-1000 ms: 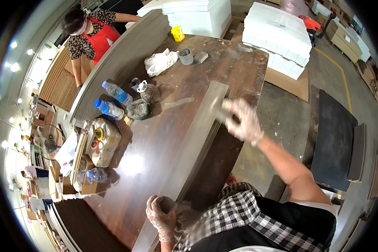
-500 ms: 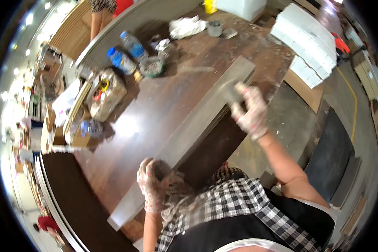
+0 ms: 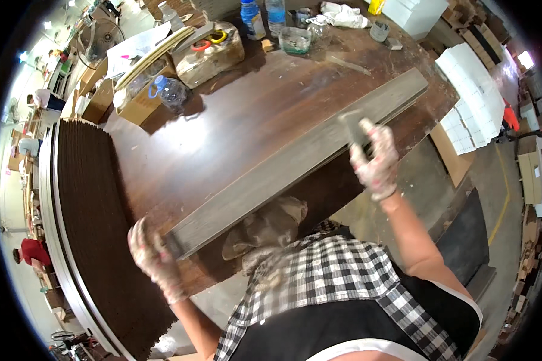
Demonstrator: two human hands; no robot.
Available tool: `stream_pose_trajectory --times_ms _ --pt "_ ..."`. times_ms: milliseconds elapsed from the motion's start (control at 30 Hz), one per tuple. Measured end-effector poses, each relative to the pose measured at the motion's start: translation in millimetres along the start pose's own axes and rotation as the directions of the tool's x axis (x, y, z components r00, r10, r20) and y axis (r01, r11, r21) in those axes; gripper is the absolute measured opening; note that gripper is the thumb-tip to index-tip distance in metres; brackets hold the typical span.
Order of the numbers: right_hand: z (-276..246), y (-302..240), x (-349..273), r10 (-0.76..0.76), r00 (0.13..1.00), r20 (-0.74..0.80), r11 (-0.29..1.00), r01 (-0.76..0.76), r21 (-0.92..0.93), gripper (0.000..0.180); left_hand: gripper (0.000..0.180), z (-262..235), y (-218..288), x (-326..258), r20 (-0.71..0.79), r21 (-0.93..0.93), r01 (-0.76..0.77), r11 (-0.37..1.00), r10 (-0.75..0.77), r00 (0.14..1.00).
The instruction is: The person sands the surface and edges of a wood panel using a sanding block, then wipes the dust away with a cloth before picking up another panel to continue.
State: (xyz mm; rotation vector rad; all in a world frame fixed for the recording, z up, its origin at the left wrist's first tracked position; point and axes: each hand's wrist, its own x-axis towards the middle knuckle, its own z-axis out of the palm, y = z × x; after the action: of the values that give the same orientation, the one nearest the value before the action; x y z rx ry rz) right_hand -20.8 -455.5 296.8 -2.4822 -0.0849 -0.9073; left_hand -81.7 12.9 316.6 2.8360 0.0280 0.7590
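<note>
A long grey board (image 3: 307, 144) lies aslant across the brown table, its near edge along the table's front. My right hand (image 3: 377, 157), in a stained whitish glove, is closed on a small flat greyish tool (image 3: 354, 127). That tool rests at the board's upper face toward the far right end, smeared by motion. My left hand (image 3: 153, 256), gloved too, is at the board's near left end. Its fingers are curled beside a small dark thing (image 3: 173, 245) that is too blurred to name. A crumpled brownish cloth or bag (image 3: 271, 225) sits between the board and my checked apron.
Bottles (image 3: 276, 17), a glass dish (image 3: 295, 41) and a white cloth (image 3: 344, 15) stand along the table's far edge. A bag with scissors (image 3: 208, 57) and a jug (image 3: 170, 93) are at left. Dark stacked panels (image 3: 93, 210) flank the table; white sheets (image 3: 473, 96) stand right.
My left hand has moved left and down to the board's end. My right hand stays over the far part with the tool. The view has turned, and the board now lies flatter across it.
</note>
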Motion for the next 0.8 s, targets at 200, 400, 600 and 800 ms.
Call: stream_pose_trajectory --times_ms 200,400,600,800 --pt "52 -156 -63 -0.443 0.875 0.194 0.851 0.343 0.397 0.039 0.028 -12 -75 -59 0.271 -0.493 0.529 0.691 -0.456 0.848" --pt "52 -165 -65 -0.353 0.925 0.138 0.906 0.301 0.296 0.046 0.025 -14 -82 -55 0.405 -0.662 0.598 0.452 -0.455 0.793" --pt "100 -289 -78 -0.678 0.701 0.222 0.694 0.511 0.508 0.033 0.038 -2 -97 -56 0.462 -0.785 0.554 0.278 -0.335 0.821" --pt "117 -322 -85 -0.8 0.567 0.195 0.576 0.636 0.514 0.03 0.045 20 -124 -81 0.496 -0.814 0.575 0.084 -0.416 0.763"
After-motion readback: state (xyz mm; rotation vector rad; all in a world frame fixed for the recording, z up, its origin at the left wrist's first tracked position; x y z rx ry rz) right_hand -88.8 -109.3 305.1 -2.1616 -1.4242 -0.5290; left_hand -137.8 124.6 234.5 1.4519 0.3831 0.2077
